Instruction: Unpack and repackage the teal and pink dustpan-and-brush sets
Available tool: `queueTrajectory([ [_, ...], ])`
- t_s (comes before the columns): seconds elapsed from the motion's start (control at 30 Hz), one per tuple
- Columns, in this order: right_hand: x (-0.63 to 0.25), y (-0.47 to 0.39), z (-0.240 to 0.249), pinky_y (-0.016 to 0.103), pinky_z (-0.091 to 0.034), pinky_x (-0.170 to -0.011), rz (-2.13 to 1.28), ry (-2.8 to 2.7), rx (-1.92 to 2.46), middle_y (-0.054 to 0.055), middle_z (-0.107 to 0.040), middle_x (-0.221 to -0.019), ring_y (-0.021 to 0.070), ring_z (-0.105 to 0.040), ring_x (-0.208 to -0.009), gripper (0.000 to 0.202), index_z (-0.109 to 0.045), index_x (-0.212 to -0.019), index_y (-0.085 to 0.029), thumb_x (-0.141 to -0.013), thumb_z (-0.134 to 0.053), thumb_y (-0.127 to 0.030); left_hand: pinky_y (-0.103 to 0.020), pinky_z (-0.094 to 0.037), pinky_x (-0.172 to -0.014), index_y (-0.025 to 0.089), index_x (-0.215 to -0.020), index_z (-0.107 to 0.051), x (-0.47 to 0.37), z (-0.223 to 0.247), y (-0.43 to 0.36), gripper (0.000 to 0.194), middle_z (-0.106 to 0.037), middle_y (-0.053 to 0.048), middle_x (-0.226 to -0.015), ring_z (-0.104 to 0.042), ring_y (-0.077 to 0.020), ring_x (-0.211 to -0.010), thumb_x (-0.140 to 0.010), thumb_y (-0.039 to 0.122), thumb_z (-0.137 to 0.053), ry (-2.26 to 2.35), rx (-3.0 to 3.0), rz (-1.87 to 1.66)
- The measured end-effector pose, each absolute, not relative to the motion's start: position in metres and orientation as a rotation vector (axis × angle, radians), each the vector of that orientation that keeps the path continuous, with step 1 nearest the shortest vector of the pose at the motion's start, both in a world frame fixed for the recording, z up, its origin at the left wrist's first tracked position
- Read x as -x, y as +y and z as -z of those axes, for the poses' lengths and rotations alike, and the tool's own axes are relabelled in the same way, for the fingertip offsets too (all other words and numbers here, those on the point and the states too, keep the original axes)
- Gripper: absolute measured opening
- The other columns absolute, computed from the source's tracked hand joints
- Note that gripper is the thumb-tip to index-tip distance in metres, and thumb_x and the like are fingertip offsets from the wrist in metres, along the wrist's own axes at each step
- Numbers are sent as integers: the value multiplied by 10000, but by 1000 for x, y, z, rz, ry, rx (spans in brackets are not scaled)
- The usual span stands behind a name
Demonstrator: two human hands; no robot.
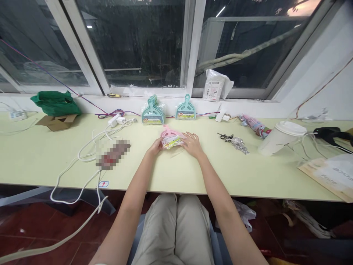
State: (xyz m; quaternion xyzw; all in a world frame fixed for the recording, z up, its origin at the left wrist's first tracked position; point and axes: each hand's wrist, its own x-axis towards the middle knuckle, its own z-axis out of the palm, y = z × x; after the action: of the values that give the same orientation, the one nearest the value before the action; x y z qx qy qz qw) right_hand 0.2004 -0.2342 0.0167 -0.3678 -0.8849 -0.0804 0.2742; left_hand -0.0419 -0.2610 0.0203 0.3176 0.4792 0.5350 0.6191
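Between my two hands, a pink mini dustpan and brush set (pixel 171 138) in clear packaging with a yellow-green label is tilted just over the table. My left hand (pixel 156 145) is closed on its left edge. The fingers of my right hand (pixel 192 143) bend over the right edge and grip the wrapper there. Behind it, against the wall, stands a stack of teal dustpan and brush sets (pixel 153 111) in the same kind of packaging. One more teal dustpan set (pixel 186 108) leans upright to the right of that stack.
White cables (pixel 79 154) and a blurred-out object (pixel 113 154) lie to the left, near a cardboard box (pixel 56 122) under green cloth (pixel 56 103). To the right are a keychain bundle (pixel 238 144), a folded umbrella (pixel 253 125), a white lidded cup (pixel 282 138) and a paper bag (pixel 331 173).
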Motion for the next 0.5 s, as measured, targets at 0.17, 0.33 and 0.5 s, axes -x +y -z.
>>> queueTrajectory([
  [0.17, -199, -238, -16, 539, -191, -1075, 284, -2345, 1075, 135, -479, -1438, 302, -358, -1353, 365, -659, -1170, -210, -930, -487, -425, -259, -529, -542, 87, -1033, -639, 40, -25, -265, 247, -711, -107, -757, -648, -173, -589, -860, 233, -541, 1090, -769, -1154],
  [0.33, -193, -246, -28, 474, -241, -1027, 298, -2420, 953, 72, -496, -1430, 280, -395, -1299, 268, -686, -1129, -276, -920, -534, -347, -246, -527, -532, 85, -1090, -625, 40, -26, -265, 284, -707, -93, -736, -637, -158, -563, -857, 216, -527, 1111, -763, -1174],
  [0.5, -178, -247, -25, 428, -258, -987, 309, -2450, 950, 55, -514, -1405, 270, -396, -1270, 238, -711, -1078, -292, -918, -548, -358, -294, -565, -587, 80, -1082, -633, 41, -23, -267, 302, -725, -140, -924, -678, -197, -687, -852, 233, -512, 1037, -830, -1154],
])
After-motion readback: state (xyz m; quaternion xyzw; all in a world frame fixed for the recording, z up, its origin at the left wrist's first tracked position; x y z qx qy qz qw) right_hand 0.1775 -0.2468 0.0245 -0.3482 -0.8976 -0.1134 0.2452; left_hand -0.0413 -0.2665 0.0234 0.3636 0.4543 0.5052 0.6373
